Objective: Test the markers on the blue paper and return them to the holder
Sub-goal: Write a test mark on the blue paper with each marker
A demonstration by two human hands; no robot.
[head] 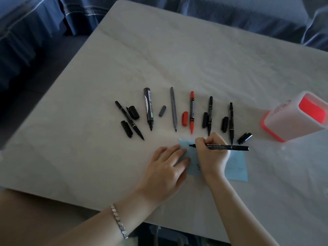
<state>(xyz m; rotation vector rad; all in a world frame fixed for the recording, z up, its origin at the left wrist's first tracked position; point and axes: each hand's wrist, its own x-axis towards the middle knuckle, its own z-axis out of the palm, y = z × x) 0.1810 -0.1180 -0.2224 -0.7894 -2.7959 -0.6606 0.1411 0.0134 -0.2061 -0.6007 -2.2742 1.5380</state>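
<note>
Under the right hand (211, 153), blue paper (236, 166) — its writing mostly hidden, illegible.

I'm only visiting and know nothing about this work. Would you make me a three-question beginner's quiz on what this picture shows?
1. True or false: the right hand holds a black marker with its tip on the blue paper.
2. What is the left hand doing? A) lifting a cap B) lying flat on the paper's left edge C) reaching into the holder
3. Fill in: the only marker in the row that is neither black nor grey is the ___ marker.

Key
1. True.
2. B.
3. Red; its cap lies beside it. The holder stands at the right, and no marker shows in it.
</note>
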